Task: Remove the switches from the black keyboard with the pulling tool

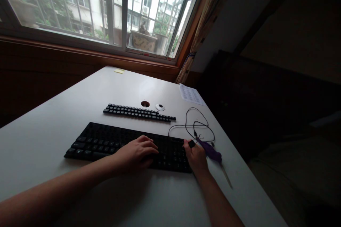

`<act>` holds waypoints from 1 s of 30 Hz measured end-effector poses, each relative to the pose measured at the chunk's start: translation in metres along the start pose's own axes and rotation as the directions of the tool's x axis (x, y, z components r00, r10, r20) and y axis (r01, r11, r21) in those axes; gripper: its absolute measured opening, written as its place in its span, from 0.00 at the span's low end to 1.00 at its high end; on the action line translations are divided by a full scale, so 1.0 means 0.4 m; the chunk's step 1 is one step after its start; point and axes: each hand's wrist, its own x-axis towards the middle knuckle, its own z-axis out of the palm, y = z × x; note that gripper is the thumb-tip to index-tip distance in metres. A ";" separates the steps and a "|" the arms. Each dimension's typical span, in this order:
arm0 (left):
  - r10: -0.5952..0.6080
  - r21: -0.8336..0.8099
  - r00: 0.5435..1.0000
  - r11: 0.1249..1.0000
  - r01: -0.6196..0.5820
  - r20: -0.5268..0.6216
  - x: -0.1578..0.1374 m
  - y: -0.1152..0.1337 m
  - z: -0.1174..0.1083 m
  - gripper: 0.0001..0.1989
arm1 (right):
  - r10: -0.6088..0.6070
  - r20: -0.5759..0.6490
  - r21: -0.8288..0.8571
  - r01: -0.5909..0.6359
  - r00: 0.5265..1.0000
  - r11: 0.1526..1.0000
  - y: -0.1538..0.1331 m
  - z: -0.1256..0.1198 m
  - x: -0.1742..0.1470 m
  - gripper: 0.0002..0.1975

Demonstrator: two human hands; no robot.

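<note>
A black keyboard lies across the white desk, its cable leaving the back edge. Keycaps sit in its front rows, while the rows behind look bare, though dark. My left hand rests over the middle of the keyboard with bent fingers and nothing visible in them; their undersides are hidden. At the right end, my right hand pinches a small black piece, which looks like a keycap, between thumb and fingers. Loose keycaps stand in neat rows behind the keyboard.
A purple duster-like brush with a pale handle lies right of my right hand. Behind it the black cable loops. Farther back are a printed sheet, a round cable hole, its white cover and yellow sticky notes.
</note>
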 end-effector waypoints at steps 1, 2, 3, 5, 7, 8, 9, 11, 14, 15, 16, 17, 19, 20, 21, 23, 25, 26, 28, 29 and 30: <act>-0.001 0.011 1.000 1.000 0.001 0.006 0.000 0.002 -0.001 0.17 | -0.011 -0.006 -0.005 0.010 1.000 1.000 0.000 0.001 0.000 0.23; -0.003 0.023 1.000 1.000 0.003 0.013 -0.001 0.004 -0.001 0.17 | -0.022 -0.015 -0.013 0.021 1.000 1.000 0.001 0.001 0.000 0.23; -0.007 0.036 1.000 0.999 0.006 0.020 -0.001 0.006 -0.002 0.18 | -0.035 -0.024 -0.026 0.034 0.999 0.999 0.002 0.002 -0.001 0.22; -0.017 0.069 0.999 0.998 0.014 0.040 -0.002 0.010 -0.001 0.20 | -0.083 -0.035 -0.079 0.080 0.996 0.994 0.005 0.005 -0.001 0.21; -0.026 0.109 0.997 0.994 0.019 0.071 -0.004 0.012 0.001 0.24 | -0.161 -0.021 -0.170 0.155 0.987 0.973 0.008 0.007 -0.002 0.20; -0.028 0.128 0.996 0.992 0.017 0.084 -0.005 0.013 0.003 0.26 | -0.204 -0.005 -0.215 0.199 0.979 0.956 0.008 0.007 -0.003 0.20; -0.029 0.144 0.995 0.989 0.015 0.093 -0.006 0.012 0.006 0.27 | -0.244 0.012 -0.254 0.239 0.970 0.937 0.008 0.008 -0.003 0.19; -0.023 0.165 0.995 0.986 0.006 0.101 -0.008 0.010 0.011 0.28 | -0.297 0.034 -0.296 0.294 0.954 0.909 0.007 0.008 -0.003 0.19; -0.017 0.174 0.995 0.985 0.000 0.099 -0.012 0.004 0.018 0.27 | -0.315 0.018 -0.286 0.307 0.949 0.908 0.005 0.007 -0.003 0.20; -0.017 0.176 0.995 0.984 0.000 0.098 -0.012 0.002 0.019 0.27 | -0.306 0.006 -0.273 0.296 0.952 0.915 0.006 0.007 -0.003 0.20; -0.018 0.178 0.995 0.984 0.001 0.097 -0.013 0.001 0.019 0.28 | -0.292 -0.005 -0.258 0.281 0.957 0.925 0.008 0.007 -0.003 0.21; -0.019 0.179 0.995 0.984 0.001 0.100 -0.013 0.000 0.019 0.28 | -0.274 -0.011 -0.242 0.263 0.962 0.934 0.010 0.008 -0.004 0.21; -0.019 0.181 0.994 0.983 0.000 0.105 -0.013 0.001 0.017 0.29 | -0.236 -0.016 -0.214 0.227 0.972 0.950 0.015 0.009 -0.004 0.21; -0.019 0.182 0.994 0.983 -0.001 0.109 -0.012 0.002 0.016 0.29 | -0.219 -0.016 -0.197 0.211 0.976 0.957 0.016 0.009 -0.005 0.21; -0.020 0.183 0.994 0.983 -0.001 0.111 -0.012 0.003 0.016 0.29 | -0.204 -0.016 -0.176 0.198 0.979 0.964 0.016 0.008 -0.005 0.21; -0.024 0.184 0.993 0.983 0.003 0.114 -0.011 0.005 0.014 0.29 | -0.155 -0.035 -0.124 0.150 0.987 0.981 0.012 0.006 -0.006 0.21; -0.029 0.184 0.992 0.983 0.007 0.120 -0.009 0.006 0.013 0.29 | -0.094 -0.072 -0.071 0.089 0.993 0.993 0.002 0.002 -0.007 0.21; -0.031 0.183 0.992 0.983 0.008 0.123 -0.009 0.007 0.013 0.29 | -0.071 -0.082 -0.050 0.067 0.994 0.996 -0.003 0.001 -0.007 0.21; -0.030 0.179 0.991 0.984 0.007 0.128 -0.008 0.007 0.012 0.29 | -0.051 -0.078 -0.024 0.049 0.996 0.999 -0.013 -0.001 -0.007 0.20; -0.029 0.177 0.991 0.984 0.006 0.128 -0.007 0.008 0.012 0.29 | -0.052 -0.066 -0.014 0.051 0.996 0.999 -0.016 -0.002 -0.007 0.20; -0.027 0.174 0.992 0.985 0.005 0.126 -0.007 0.008 0.011 0.29 | -0.052 -0.053 -0.002 0.052 0.997 0.999 -0.018 -0.002 -0.007 0.20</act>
